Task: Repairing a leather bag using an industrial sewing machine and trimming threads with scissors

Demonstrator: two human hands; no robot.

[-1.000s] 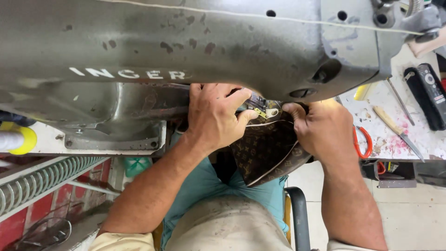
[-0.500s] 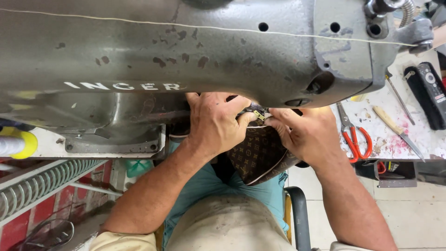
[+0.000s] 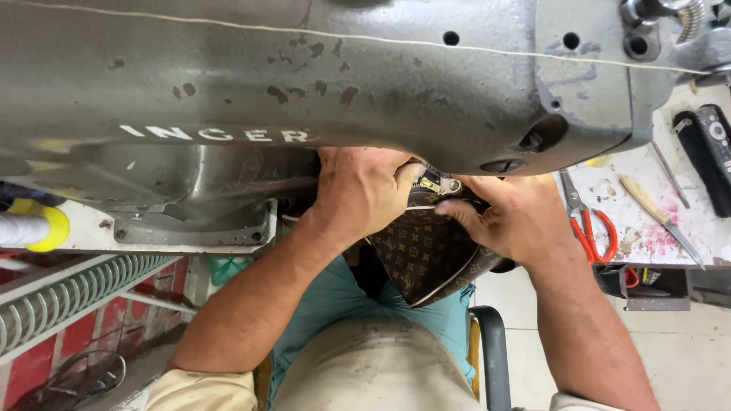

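A brown patterned bag [image 3: 422, 255] with pale piping and a metal zipper pull [image 3: 435, 185] hangs under the arm of a big grey sewing machine [image 3: 304, 76]. My left hand [image 3: 362, 190] presses on the bag's top left, with its fingers reaching under the machine arm. My right hand [image 3: 510, 217] grips the bag's right side, fingers pinching the edge just below the zipper. The fingertips of both hands and the sewing point are partly hidden by the machine.
To the right on a stained white table [image 3: 647, 236] lie orange-handled scissors [image 3: 590, 221], a wooden-handled knife [image 3: 655, 217], a thin metal rod and a black remote [image 3: 712, 148]. A yellow thread spool [image 3: 38, 224] sits at the left. A chair armrest [image 3: 491, 342] is below.
The view has shifted, bringing the machine arm lower over the hands. My right hand slid left along the bag toward the zipper; the left hand kept its hold.
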